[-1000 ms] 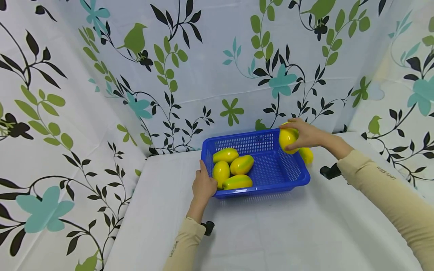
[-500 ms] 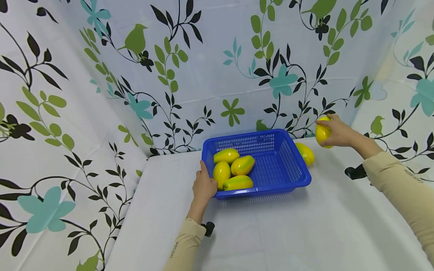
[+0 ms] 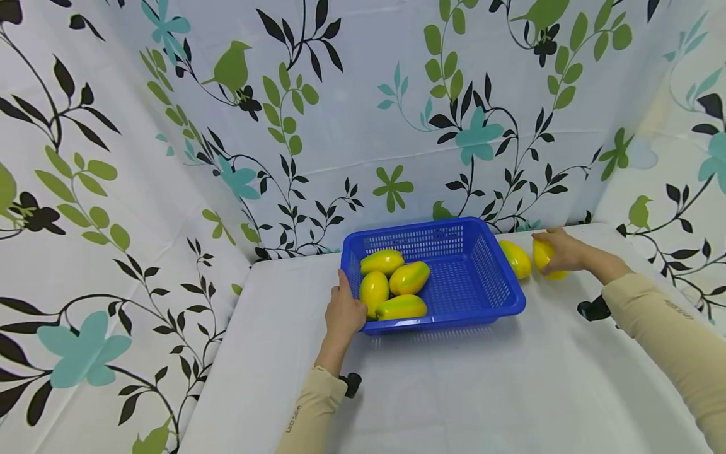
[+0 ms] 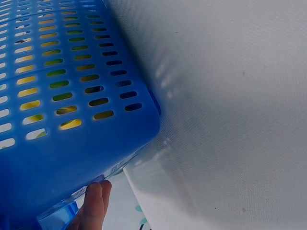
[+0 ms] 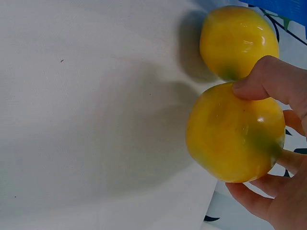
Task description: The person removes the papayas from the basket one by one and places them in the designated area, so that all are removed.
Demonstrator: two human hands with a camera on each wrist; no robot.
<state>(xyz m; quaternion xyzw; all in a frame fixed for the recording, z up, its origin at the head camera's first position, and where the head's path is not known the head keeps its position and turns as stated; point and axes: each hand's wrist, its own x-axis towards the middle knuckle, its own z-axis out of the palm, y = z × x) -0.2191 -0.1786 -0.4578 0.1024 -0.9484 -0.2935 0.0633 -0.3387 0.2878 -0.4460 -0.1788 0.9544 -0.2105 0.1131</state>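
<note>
A blue plastic basket (image 3: 450, 284) with slotted walls stands on the table, several yellow-green mangoes (image 3: 409, 278) grouped in its left half. My left hand (image 3: 345, 310) grips its left rim near the front corner; in the left wrist view, fingers (image 4: 94, 203) show at the rim. To the right of the basket, my right hand (image 3: 567, 251) holds a yellow mango (image 5: 235, 136) between thumb and fingers, low over the tabletop. Another mango (image 3: 516, 260) lies between that hand and the basket's right wall, close beside the held one in the right wrist view.
The table (image 3: 431, 391) has a white cover, its far edge against a patterned curtain (image 3: 340, 145). More patterned cloth hangs at the left (image 3: 113, 208) and right (image 3: 692, 189) sides. A dark wrist device (image 3: 594, 309) sits at the right cuff.
My right hand has carried the mango from above the basket's right end out to the right, then down toward the table beside the other mango. The left hand still grips the basket.
</note>
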